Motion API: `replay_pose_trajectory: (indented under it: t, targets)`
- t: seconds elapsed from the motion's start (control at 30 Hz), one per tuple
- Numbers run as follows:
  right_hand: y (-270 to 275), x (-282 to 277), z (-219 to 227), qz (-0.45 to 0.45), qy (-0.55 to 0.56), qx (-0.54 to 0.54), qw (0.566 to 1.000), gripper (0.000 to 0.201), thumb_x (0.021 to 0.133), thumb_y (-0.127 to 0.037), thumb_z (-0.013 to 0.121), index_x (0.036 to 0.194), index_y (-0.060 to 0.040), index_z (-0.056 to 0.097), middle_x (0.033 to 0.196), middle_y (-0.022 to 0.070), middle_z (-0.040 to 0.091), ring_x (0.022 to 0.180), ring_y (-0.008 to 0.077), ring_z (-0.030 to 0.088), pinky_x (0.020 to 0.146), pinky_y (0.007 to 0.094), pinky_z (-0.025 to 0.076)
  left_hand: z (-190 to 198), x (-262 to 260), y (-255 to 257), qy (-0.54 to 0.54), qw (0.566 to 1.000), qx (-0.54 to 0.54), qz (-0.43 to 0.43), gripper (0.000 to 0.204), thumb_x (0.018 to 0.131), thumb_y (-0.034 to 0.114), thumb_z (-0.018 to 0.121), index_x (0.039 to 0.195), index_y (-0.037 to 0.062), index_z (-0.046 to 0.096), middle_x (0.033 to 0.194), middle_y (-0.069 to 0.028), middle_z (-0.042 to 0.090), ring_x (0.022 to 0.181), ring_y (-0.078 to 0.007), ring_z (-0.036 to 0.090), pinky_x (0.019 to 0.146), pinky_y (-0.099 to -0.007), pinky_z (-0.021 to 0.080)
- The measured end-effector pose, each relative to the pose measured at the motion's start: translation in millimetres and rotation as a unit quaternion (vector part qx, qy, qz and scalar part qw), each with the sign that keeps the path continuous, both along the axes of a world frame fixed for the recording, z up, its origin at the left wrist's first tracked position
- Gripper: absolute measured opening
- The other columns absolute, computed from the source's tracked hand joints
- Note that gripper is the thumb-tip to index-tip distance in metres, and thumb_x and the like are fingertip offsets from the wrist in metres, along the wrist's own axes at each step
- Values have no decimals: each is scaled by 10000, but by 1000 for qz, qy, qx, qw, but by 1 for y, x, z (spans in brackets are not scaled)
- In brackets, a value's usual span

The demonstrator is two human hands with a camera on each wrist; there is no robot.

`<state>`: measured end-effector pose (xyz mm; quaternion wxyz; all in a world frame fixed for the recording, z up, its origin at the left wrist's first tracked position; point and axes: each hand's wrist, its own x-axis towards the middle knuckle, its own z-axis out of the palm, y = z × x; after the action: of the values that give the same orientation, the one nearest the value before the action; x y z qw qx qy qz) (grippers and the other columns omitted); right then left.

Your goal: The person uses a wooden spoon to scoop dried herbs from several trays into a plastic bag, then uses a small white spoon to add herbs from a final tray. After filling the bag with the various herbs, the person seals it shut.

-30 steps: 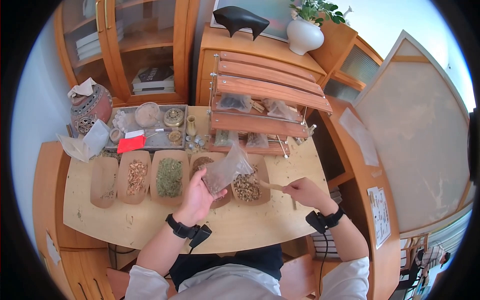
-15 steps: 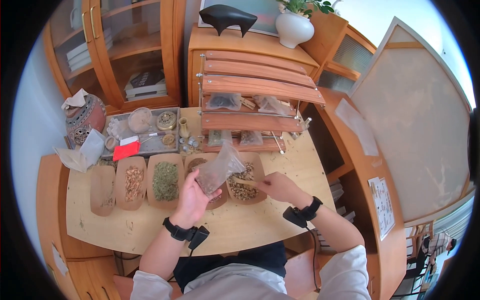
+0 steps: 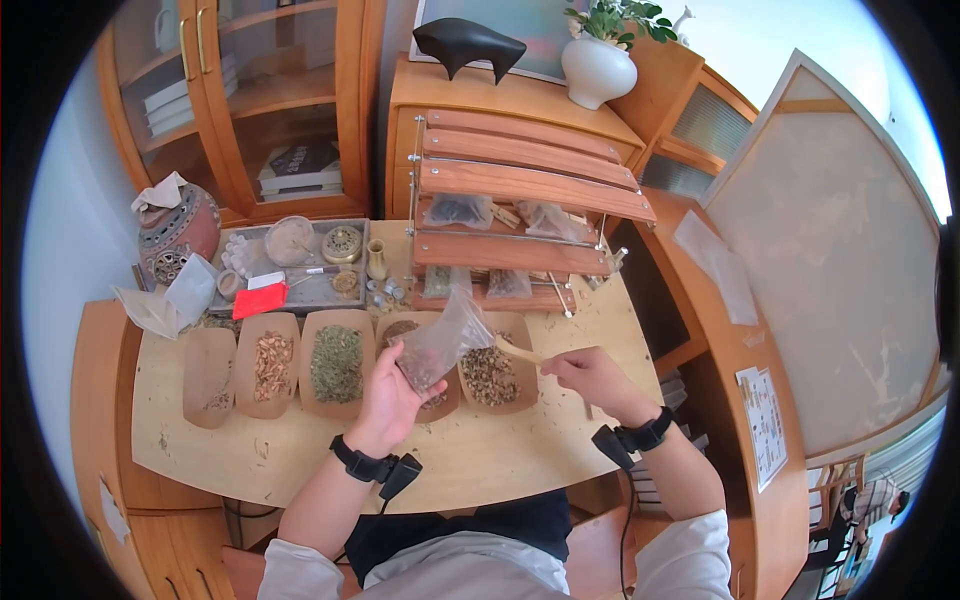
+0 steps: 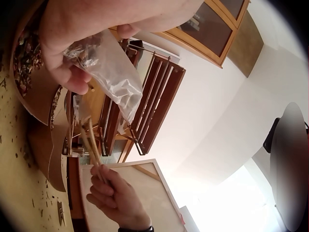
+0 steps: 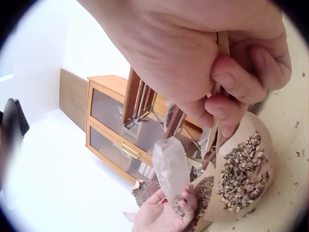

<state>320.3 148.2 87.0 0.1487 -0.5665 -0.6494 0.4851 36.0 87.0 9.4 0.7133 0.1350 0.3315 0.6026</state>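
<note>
My left hand (image 3: 385,405) holds a clear plastic bag (image 3: 448,345) tilted over the paper trays, fingers under its bottom and thumb at its side. Small dried bits lie in the bag's lower end; its mouth points up and away to the right. My right hand (image 3: 595,380) pinches slim wooden tongs (image 3: 520,353), whose two arms (image 4: 91,137) show in the left wrist view. Their tips are near the bag's mouth, above the rightmost paper tray (image 3: 526,388). Chopped brown dried herbs (image 5: 244,174) fill the bottom of that tray.
To the left stand paper trays with green leaves (image 3: 338,365), orange-brown chips (image 3: 272,365) and a few scraps (image 3: 218,398). Behind are a grey tray (image 3: 350,300) of small vessels and a wooden rack (image 3: 510,250) holding bags. A clothespin (image 4: 61,212) lies on the table.
My right hand moved left, bringing the tongs down to the rightmost tray, then drew back right with the tips raised near the bag's mouth. My left hand keeps holding the bag.
</note>
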Motion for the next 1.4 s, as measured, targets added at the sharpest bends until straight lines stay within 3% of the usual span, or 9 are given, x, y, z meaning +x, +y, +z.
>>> replay_pose_trajectory:
  t: [0.33,0.43,0.83,0.93,1.03,1.07,1.2,1.3,1.4]
  targets:
    - [-7,-25,62,27,-6,68,997,311,974,-278,607,1044,2,724,658,-47,480,613,40,418,558,227,361,8,5,-3,15,999,3,-29,437,1016,418,421,1315,108,492,1252,-41,594,1130,-172,565,889,-402,489]
    - [-5,-30,57,60,-30,98,993,310,970,-274,622,1064,5,716,664,-35,516,615,46,439,556,234,378,6,4,-3,7,999,18,-47,442,1019,418,415,1326,108,485,1267,-42,591,1143,-174,561,895,-403,487]
    - [-8,-3,56,14,-10,150,989,329,943,-266,650,1087,26,695,646,54,578,585,93,489,562,273,424,7,5,-4,3,1000,4,-17,404,1024,399,392,1299,119,488,1247,-36,593,1106,-180,565,862,-398,500]
    - [4,4,31,25,-107,140,984,319,926,-278,649,1083,-7,705,683,91,635,617,161,590,608,313,473,4,3,-3,0,1000,14,28,431,1005,410,427,1284,91,507,1197,-55,609,1067,-189,580,848,-381,502]
    - [12,-10,7,90,-149,216,961,285,936,-272,643,1067,-28,712,734,113,683,656,214,651,638,323,497,3,2,-2,-17,997,19,71,434,1001,403,432,1271,74,515,1157,-68,623,1009,-203,598,817,-376,514]
    - [13,-20,3,100,-193,239,946,279,922,-301,630,1056,-73,720,803,160,703,749,322,685,686,396,522,3,2,-2,-15,997,24,69,418,1000,400,435,1266,88,514,1167,-61,619,1020,-199,591,817,-382,513]
    - [15,-56,-3,113,-260,291,914,236,905,-281,604,1010,-112,733,849,161,705,793,365,669,725,446,533,5,2,-3,-8,998,34,57,391,999,393,437,1261,111,509,1191,-49,610,1045,-191,576,817,-392,512]
    - [24,-54,-23,135,-263,330,896,234,904,-286,577,898,-112,735,808,154,694,787,356,674,717,459,537,2,2,-2,-7,998,38,45,403,1001,391,434,1274,103,502,1202,-50,607,1044,-192,576,820,-388,510]
    - [26,-36,-16,173,-278,290,899,231,896,-281,591,921,-112,745,828,152,703,800,354,675,736,453,540,0,2,-2,-9,998,38,46,415,1003,392,431,1287,97,495,1216,-55,601,1042,-193,577,830,-384,505]
